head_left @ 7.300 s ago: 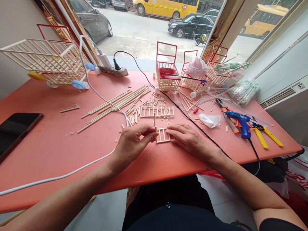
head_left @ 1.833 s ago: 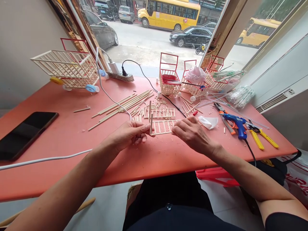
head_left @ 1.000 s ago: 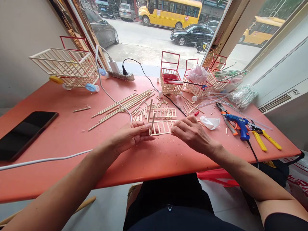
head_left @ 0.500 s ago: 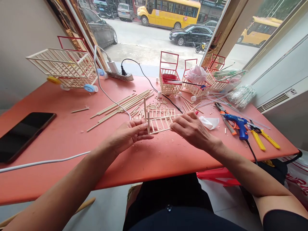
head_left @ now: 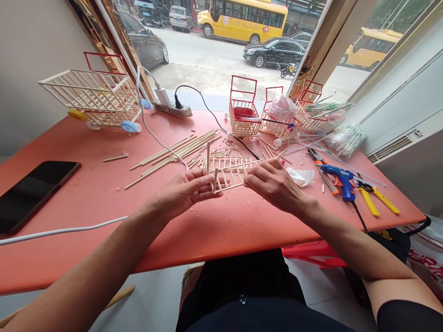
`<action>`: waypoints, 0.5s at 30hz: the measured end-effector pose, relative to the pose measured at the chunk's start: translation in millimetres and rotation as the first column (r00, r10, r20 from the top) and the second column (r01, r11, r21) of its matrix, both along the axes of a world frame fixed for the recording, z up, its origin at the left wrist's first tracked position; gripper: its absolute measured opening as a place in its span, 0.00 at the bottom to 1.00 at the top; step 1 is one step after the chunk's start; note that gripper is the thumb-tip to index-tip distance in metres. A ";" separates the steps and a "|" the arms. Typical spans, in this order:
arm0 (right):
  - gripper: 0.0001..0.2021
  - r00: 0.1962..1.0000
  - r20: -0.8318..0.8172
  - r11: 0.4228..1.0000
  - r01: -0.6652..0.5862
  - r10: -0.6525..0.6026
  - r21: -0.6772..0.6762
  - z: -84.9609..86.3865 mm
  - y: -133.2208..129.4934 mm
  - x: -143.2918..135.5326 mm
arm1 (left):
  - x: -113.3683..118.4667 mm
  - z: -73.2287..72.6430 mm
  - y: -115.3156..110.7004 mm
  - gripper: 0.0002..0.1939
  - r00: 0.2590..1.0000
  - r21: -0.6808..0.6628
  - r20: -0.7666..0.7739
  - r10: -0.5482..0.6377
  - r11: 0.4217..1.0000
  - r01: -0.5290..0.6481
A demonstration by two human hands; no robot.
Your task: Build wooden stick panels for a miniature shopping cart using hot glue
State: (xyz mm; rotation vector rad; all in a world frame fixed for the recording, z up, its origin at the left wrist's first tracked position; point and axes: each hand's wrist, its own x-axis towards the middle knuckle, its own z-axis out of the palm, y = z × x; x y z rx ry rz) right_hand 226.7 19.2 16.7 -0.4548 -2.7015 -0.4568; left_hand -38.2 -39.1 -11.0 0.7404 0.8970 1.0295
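Note:
Between my hands is a small ladder-like frame of pale wooden sticks (head_left: 226,179), with two short sticks standing up at its left end. My left hand (head_left: 188,190) grips that left end, thumb on the near side and fingers beneath. At the right end, my right hand (head_left: 272,182) is closed on the frame; its fingertips are largely hidden from me. A small red tip shows just past the right fingers, and I cannot tell what it belongs to. Behind the held frame, a second stick lattice (head_left: 238,161) and cut stick pieces lie on the orange table (head_left: 221,230).
Long wooden sticks (head_left: 180,150) lie left of centre. Small stick carts (head_left: 244,115) stand at the back, a bigger cart (head_left: 93,94) at the left. A blue glue gun (head_left: 341,177) and yellow-handled pliers (head_left: 379,200) are on the right. A phone (head_left: 36,193) and white cable (head_left: 69,236) lie left.
The upright sticks on the frame lean slightly more to the right at the near corner. Both hands keep their hold and have hardly moved.

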 end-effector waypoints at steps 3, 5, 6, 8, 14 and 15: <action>0.10 1.000 -0.010 1.000 -0.012 0.012 0.022 2.7 0.2 -1.3 | -1.6 1.4 -0.2 0.20 1.000 0.014 -0.017 -0.009 1.000 0.010; 0.10 0.999 -0.032 1.000 -0.016 0.016 0.011 5.7 1.9 0.3 | -2.8 1.5 -0.1 0.19 1.000 0.020 -0.023 -0.008 1.000 0.009; 0.09 0.998 -0.058 1.000 -0.015 0.015 -0.004 8.4 4.4 2.5 | -3.4 1.5 0.0 0.18 1.000 0.020 -0.026 -0.004 1.000 0.004; 0.09 0.989 -0.144 0.999 0.015 -0.021 -0.043 17.4 15.3 9.6 | -4.5 2.0 0.1 0.15 0.999 0.018 -0.035 0.014 1.000 -0.013; 0.14 0.765 -0.383 0.856 0.458 -0.517 -0.241 62.2 109.3 41.2 | -6.1 7.8 -1.0 0.09 0.996 0.011 -0.072 0.056 0.998 -0.055; 0.16 0.713 -0.333 0.787 0.549 -0.617 -0.282 67.2 130.6 44.9 | -6.4 8.6 -0.9 0.09 0.996 0.012 -0.064 0.060 0.998 -0.059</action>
